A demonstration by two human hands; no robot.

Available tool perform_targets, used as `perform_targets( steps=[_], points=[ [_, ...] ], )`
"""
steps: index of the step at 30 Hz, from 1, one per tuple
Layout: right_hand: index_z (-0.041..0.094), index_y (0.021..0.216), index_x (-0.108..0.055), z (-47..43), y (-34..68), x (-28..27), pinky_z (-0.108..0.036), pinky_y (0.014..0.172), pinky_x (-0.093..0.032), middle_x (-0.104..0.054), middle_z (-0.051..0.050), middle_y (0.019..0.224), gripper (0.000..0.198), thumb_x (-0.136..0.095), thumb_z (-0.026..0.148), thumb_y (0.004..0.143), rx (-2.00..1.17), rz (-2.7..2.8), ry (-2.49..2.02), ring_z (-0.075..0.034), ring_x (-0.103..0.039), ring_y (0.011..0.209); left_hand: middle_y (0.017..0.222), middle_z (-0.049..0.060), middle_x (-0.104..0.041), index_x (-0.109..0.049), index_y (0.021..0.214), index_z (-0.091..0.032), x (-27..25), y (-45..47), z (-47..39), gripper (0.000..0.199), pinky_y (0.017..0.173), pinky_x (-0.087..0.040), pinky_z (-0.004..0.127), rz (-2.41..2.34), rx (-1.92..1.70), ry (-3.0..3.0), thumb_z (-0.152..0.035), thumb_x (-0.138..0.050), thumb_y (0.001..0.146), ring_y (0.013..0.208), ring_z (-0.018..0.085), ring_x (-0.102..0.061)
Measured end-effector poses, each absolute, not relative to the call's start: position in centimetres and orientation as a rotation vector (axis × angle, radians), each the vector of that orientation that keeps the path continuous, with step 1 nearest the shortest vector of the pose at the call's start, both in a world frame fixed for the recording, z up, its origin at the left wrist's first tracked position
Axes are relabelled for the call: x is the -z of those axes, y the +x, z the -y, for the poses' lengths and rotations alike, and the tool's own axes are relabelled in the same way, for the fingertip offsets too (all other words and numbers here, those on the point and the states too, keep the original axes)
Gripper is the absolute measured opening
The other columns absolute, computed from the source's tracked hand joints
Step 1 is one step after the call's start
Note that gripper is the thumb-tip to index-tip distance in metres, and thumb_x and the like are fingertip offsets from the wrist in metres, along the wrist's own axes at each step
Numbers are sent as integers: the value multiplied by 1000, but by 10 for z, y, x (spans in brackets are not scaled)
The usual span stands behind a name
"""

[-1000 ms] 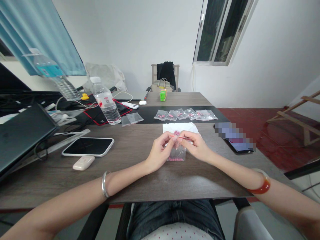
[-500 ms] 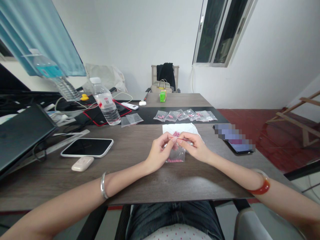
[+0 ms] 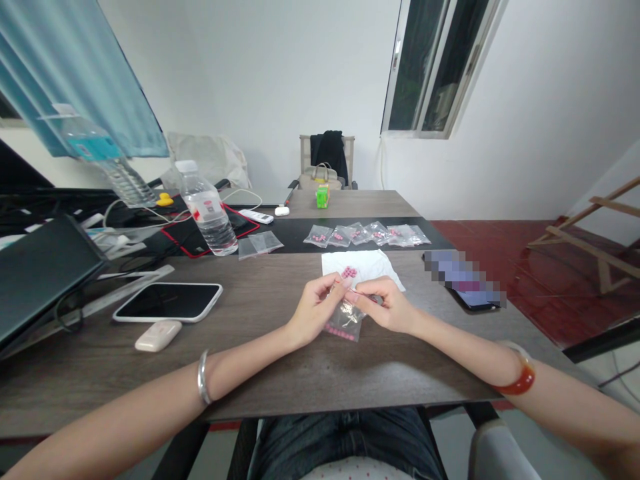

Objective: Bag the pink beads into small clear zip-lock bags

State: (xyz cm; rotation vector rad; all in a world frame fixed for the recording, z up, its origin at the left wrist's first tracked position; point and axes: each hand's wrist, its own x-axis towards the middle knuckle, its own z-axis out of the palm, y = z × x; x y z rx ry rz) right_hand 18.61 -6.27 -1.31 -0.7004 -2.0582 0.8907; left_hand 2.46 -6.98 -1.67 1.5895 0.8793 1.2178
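Between my two hands hangs a small clear zip bag, with several pink pill-like pieces lined along its bottom. My left hand pinches the bag's top edge on the left, thumb against fingers. On the right, my right hand pinches the same edge, its thumb close to the left one. Just beyond the fingertips, a little heap of pink pieces lies on a white paper sheet. Part of the bag's top is hidden by my fingers.
A row of filled small bags lies on the dark strip, with flat clear bags to their left. A water bottle, a white-framed phone and an earbud case stand left; another phone lies right.
The bag has tilted, its bottom swinging slightly left and nearer me. Both hands keep their pinch on its top edge. The whole view has shifted slightly.
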Motion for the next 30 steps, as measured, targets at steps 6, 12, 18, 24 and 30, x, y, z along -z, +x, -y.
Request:
perform_targets(
  steps=[6,12,18,24,30],
  points=[
    [19,48,-30,62,186,12,-24,44,-18,-21,5,49,52,-49,47,87,-857,2035,-741,-7,-21,47,54,-3,-46,-51,56,-15,18,25,70,47,52,-32,22,-881,-1240,1558,-55,-60,78,53,9,-38],
    [16,46,-43,61,187,12,-22,42,-18,-25,4,46,58,-43,56,88,-866,2038,-789,-6,-23,45,57,-1,-52,-56,58,-15,21,25,72,42,56,-35,23,-862,-1308,1616,-49,-59,82,57,10,-44],
    [19,43,-21,61,184,12,-23,41,-14,-16,5,46,63,-46,57,86,-823,2012,-783,-5,-15,46,53,-3,-49,-53,55,-16,17,26,73,44,53,-34,22,-916,-1319,1557,-51,-60,80,53,9,-41],
    [19,43,-26,60,184,11,-23,42,-15,-17,5,47,63,-46,61,85,-861,2016,-781,-6,-16,46,52,-2,-48,-53,53,-16,14,27,73,47,52,-32,23,-943,-1330,1519,-55,-61,78,53,10,-40],
    [19,43,-24,61,185,13,-23,41,-14,-19,5,46,63,-45,60,86,-931,1983,-777,-5,-18,44,50,-3,-44,-48,50,-16,14,25,72,49,52,-32,23,-930,-1384,1498,-54,-61,78,51,9,-36]
  ],
)
